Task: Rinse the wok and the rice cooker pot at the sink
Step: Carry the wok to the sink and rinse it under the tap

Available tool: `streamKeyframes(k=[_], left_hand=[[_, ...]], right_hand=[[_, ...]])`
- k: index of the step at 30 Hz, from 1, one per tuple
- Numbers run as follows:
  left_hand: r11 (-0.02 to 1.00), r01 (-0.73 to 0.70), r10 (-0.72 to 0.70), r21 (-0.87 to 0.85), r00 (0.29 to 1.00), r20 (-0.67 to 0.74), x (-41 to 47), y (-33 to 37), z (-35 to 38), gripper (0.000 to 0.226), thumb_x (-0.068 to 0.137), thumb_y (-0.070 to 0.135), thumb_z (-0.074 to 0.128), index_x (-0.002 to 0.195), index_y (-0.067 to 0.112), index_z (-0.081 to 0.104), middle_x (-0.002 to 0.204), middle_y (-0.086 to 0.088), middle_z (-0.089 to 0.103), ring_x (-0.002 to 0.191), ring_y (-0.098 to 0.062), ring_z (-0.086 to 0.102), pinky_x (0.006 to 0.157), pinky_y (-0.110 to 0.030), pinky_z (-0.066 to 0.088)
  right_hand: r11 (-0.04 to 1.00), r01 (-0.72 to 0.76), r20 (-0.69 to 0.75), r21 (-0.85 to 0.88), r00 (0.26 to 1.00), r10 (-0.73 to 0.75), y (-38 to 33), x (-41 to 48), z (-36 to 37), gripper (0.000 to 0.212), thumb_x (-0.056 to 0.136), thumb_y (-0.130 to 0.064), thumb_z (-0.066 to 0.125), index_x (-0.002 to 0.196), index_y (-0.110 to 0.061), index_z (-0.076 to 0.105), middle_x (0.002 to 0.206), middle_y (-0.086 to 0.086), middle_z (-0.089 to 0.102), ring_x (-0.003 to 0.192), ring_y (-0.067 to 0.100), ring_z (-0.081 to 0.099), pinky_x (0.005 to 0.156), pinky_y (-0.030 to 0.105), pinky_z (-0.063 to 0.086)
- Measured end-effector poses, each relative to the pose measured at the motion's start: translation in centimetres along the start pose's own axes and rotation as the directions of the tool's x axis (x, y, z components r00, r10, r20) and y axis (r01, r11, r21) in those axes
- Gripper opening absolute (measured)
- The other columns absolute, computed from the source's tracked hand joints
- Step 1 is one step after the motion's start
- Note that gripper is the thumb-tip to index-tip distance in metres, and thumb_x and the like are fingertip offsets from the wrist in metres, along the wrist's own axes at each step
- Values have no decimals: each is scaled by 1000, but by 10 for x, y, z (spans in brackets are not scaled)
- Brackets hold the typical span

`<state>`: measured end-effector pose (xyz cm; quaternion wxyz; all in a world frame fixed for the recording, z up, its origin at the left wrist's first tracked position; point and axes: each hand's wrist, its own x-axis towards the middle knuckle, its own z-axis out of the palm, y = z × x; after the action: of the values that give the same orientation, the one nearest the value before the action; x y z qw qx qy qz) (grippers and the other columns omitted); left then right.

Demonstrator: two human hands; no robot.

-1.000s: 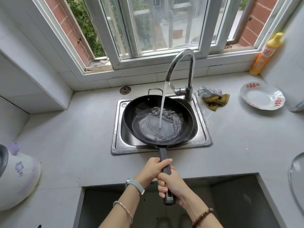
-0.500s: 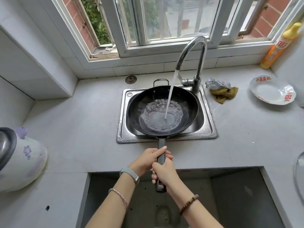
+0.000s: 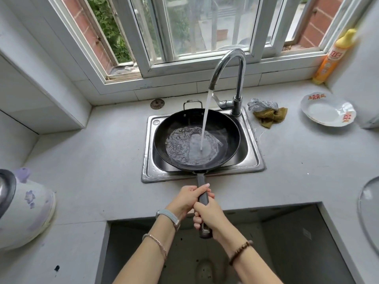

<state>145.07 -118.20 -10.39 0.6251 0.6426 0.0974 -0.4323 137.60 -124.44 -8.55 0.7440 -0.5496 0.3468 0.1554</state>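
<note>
Head view: left hand (image 3: 187, 198) (ahead) and right hand (image 3: 212, 218) grip wok handle (image 3: 201, 179).

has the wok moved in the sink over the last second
No, not noticeably. The wok still sits over the sink with the faucet stream landing near its middle; only the camera view shifted.

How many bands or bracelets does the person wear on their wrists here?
3: a grey watch band and a thin bracelet on the left wrist, a brown bead bracelet on the right wrist. Upper arms are out of frame.
</note>
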Motion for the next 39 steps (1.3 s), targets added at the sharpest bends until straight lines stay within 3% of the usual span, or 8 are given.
streamKeyframes(k=[7,12,15,21,26,31,34,39], left_hand=[[989,-20,40,144,989,-143,10,-3,31,23,88,22,69,77,2,65,61,-3,71,51,-9,65,53,-19,53],[975,-25,54,220,991,-124,11,-2,33,37,88,28,68,93,-9,66,74,-11,74,56,-11,68,64,-27,55],[991,-19,25,136,999,-41,6,1,21,28,93,26,62,90,-1,63,77,-12,73,60,-11,70,58,-20,54],[999,11,-8,-32,996,88,0,-5,-12,32,99,28,51,100,-2,63,93,-14,73,82,-17,70,78,-26,55],[998,13,-6,-58,993,115,0,-8,-22,34,100,29,48,104,-1,63,99,-15,73,91,-19,68,83,-27,54],[1000,4,-3,-31,999,43,4,-9,-6,30,96,25,58,103,-3,64,88,-12,74,80,-18,69,81,-28,56],[1000,-15,16,21,999,-52,11,-10,13,22,93,21,63,82,2,66,73,-7,73,62,-14,66,67,-25,55],[993,-40,54,109,989,-136,19,-13,33,30,90,24,66,65,8,67,72,-10,72,60,-17,65,62,-26,53]], right_hand=[[974,-71,151,215,988,38,-1,-4,-34,12,93,-1,43,92,-14,42,54,1,33,39,9,28,36,19,28],[970,-86,176,226,983,46,1,1,-42,12,93,-4,47,93,-15,43,55,1,33,40,9,27,36,20,28],[982,-67,145,175,988,42,0,1,-29,16,90,0,42,97,-14,45,53,1,35,40,10,30,37,21,31],[997,16,-53,-73,998,-20,4,8,12,29,85,1,42,113,-6,48,59,9,47,35,13,43,39,25,43],[983,21,-119,-184,992,-44,9,12,23,23,86,-5,44,107,-11,49,58,10,51,36,16,48,42,27,45],[998,12,-47,-63,999,-15,6,8,4,23,87,0,39,106,-10,49,54,6,44,36,13,40,40,25,40],[996,-23,26,81,999,21,6,6,-15,26,90,2,37,112,-9,43,52,3,37,36,11,34,36,20,34],[984,-64,115,168,992,45,2,4,-38,18,93,1,39,100,-15,42,55,1,34,37,9,30,36,19,30]])
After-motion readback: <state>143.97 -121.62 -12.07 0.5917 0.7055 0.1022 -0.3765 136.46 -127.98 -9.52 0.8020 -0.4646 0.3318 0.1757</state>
